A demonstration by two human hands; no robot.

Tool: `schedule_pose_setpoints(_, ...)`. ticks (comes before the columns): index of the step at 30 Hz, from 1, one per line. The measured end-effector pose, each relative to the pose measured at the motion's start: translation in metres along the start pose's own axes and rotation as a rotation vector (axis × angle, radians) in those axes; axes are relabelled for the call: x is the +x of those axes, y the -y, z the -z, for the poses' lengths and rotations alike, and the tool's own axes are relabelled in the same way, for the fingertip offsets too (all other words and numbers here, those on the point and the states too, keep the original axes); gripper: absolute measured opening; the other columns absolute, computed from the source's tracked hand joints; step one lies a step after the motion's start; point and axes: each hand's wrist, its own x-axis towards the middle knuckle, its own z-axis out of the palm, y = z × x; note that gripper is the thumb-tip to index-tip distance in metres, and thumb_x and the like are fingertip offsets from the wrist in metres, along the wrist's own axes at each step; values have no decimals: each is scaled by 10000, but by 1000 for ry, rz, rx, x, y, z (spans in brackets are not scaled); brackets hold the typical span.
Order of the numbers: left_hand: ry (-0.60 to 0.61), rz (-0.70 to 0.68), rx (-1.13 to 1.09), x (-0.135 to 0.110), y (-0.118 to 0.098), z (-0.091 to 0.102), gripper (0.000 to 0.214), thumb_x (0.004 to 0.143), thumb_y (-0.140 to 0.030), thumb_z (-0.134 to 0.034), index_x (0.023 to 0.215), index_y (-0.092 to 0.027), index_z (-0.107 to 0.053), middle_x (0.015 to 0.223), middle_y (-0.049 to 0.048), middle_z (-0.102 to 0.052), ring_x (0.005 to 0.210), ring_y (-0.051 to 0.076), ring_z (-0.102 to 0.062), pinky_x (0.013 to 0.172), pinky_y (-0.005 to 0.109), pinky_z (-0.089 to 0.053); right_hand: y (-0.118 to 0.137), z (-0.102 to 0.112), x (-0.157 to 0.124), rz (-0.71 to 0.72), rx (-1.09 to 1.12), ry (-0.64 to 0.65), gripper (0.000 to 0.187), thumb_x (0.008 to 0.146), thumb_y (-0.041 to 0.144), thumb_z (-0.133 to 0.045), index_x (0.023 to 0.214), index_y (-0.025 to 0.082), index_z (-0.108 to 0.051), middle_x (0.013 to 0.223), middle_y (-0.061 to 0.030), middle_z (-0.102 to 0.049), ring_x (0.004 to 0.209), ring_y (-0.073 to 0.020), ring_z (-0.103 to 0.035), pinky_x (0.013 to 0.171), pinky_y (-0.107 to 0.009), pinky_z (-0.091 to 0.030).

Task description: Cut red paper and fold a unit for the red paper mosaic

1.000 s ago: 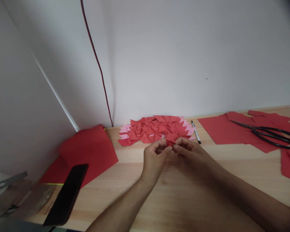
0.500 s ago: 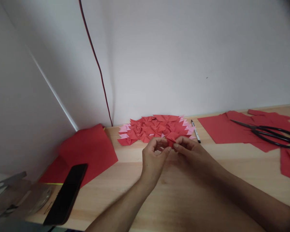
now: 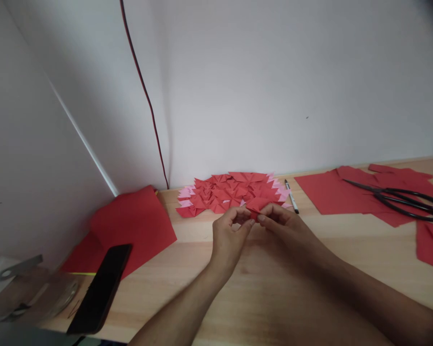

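Between my fingertips is a small folded piece of red paper (image 3: 255, 206), raised a little over the table. My left hand (image 3: 230, 230) pinches its lower left side with thumb and fingers. My right hand (image 3: 283, 226) grips the right side, its thumb against the paper's lower edge. The fingers hide part of the folds. Just behind the hands lies a spread of folded red and pink paper pieces (image 3: 225, 190), several deep, against the wall.
A marker (image 3: 292, 196) lies right of the folded pieces. Farther right, black-handled scissors (image 3: 400, 197) rest on red paper sheets (image 3: 321, 194). At left, a black phone (image 3: 101, 288) lies partly on red sheets (image 3: 130, 221). A dark red cable (image 3: 144, 89) runs down the wall.
The folded paper's top has tilted and shows a wider face between my fingers. Both hands keep their pinch in nearly the same place. The view has shifted very slightly.
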Motion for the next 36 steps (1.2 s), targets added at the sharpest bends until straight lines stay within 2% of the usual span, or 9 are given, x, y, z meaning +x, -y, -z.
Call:
schedule_pose_setpoints(5,-25,50,-53,1,2,1,33,719,-159,-658,751,-163,-657,758,21,-666,729,143,-595,702,257,-436,-1,0,0,9,22,14,232,805,420,-633,740,208,-565,715,26,-524,659,-126,-469,612,-266,-362)
schedule_pose_setpoints(10,-14,70,-118,2,7,1,57,709,-177,-672,759,-159,-651,753,18,-654,706,134,-575,671,245,-423,-2,-1,-1,1,64,16,227,807,419,-632,752,208,-568,720,24,-542,674,-130,-492,623,-265,-375)
schedule_pose_setpoints(18,-23,29,54,-1,4,-2,28,768,-156,-591,752,-157,-613,747,7,-618,732,136,-548,686,244,-409,-6,-1,1,28,7,4,216,805,407,-630,765,199,-589,734,8,-580,692,-142,-515,632,-271,-389)
schedule_pose_setpoints(22,-70,3,97,-2,5,-5,22,775,-159,-580,766,-163,-599,777,6,-612,760,137,-541,710,249,-404,-8,-3,1,54,36,-12,197,811,397,-626,781,204,-598,741,10,-581,684,-135,-516,622,-266,-392)
schedule_pose_setpoints(29,-141,154,-144,0,9,-10,67,700,-169,-641,717,-146,-580,672,-5,-572,638,111,-504,609,230,-385,-5,-8,0,37,42,-66,194,790,391,-638,762,207,-582,721,19,-567,652,-132,-505,577,-254,-380)
schedule_pose_setpoints(36,-150,179,-225,1,8,-10,89,674,-172,-669,673,-140,-586,637,-9,-580,609,98,-497,594,218,-377,-9,-4,1,25,30,-32,201,805,402,-625,777,209,-579,713,23,-549,666,-133,-493,597,-253,-376)
